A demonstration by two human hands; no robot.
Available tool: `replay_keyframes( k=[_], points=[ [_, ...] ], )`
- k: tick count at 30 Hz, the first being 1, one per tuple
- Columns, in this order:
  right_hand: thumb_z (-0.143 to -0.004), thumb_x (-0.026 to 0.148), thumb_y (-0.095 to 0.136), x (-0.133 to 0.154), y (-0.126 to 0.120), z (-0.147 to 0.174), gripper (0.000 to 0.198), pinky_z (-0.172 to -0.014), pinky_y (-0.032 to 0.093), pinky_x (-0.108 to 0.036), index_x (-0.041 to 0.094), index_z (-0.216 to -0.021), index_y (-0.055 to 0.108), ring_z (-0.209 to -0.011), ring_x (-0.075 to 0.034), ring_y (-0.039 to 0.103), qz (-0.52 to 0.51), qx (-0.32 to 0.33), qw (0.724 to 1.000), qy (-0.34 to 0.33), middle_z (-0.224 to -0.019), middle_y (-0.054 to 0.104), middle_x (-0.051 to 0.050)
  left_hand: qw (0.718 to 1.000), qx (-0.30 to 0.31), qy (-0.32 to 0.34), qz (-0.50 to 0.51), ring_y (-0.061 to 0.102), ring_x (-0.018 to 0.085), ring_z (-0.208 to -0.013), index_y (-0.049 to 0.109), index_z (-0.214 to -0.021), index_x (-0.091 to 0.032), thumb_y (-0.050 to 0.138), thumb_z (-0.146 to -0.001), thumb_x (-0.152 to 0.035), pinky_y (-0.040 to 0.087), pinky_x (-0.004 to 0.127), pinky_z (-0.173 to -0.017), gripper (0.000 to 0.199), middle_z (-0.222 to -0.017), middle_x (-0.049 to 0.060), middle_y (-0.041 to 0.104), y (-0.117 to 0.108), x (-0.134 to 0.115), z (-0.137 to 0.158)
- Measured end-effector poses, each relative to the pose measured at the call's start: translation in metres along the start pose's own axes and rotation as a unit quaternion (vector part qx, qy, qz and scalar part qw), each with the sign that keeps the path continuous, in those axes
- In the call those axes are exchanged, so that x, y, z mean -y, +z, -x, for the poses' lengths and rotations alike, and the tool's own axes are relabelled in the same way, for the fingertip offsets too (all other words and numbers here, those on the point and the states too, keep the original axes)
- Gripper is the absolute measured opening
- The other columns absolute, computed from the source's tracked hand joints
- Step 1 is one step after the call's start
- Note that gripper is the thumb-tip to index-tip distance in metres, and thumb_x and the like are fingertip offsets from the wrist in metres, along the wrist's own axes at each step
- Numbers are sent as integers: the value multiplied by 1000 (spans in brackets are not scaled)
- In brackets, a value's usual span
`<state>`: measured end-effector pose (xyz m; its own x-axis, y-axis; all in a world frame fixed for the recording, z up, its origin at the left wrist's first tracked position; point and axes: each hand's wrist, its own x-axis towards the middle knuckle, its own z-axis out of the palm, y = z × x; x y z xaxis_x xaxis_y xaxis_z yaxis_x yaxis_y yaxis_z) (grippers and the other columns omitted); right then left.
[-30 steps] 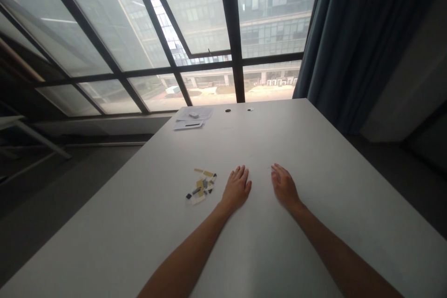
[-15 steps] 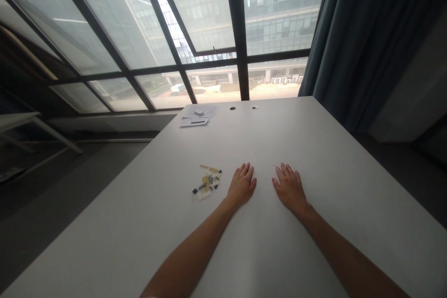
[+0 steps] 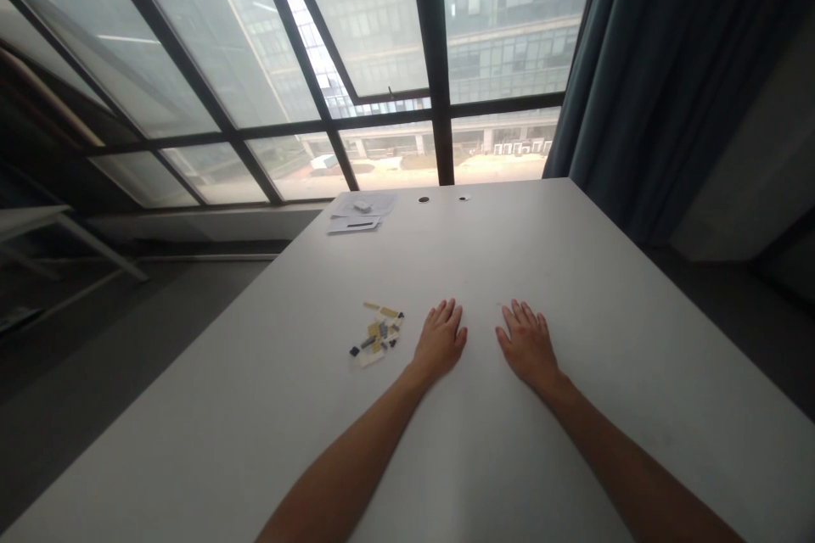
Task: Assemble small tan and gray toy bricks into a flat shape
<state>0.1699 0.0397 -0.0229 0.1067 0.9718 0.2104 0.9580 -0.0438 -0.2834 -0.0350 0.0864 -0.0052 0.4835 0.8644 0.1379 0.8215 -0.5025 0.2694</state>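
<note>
Both of my hands lie palm down on the white table [image 3: 509, 441], fingers stretched out. My left hand [image 3: 441, 339] is open and holds nothing. Just to its left is a loose pile of small building bricks [image 3: 375, 335] in tan, grey, white and black, which the hand does not touch. Across a short gap, my right hand [image 3: 527, 341] also rests open, with nothing in it and no loose piece beside its palm.
Some papers [image 3: 353, 225] with a small pale object [image 3: 362, 206] on top lie at the far left corner. Two round holes, a left one [image 3: 424, 200] and a right one [image 3: 463, 198], sit near the far edge. Behind are windows and a dark curtain [image 3: 611, 85] at right.
</note>
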Motion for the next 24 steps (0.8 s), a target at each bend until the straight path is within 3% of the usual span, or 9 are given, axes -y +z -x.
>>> replay_keyframes(
  k=[24],
  points=[
    [-98,35,41,1,-3,0,54,-120,15,-54,13,-146,50,-147,-31,30,1,3,1000,1,-158,40,-15,1000,-2,-3,-2,25,25,-152,42,-151,-16,39,-100,-36,20,45,-125,54,-162,11,32,1,1,-1]
  ],
)
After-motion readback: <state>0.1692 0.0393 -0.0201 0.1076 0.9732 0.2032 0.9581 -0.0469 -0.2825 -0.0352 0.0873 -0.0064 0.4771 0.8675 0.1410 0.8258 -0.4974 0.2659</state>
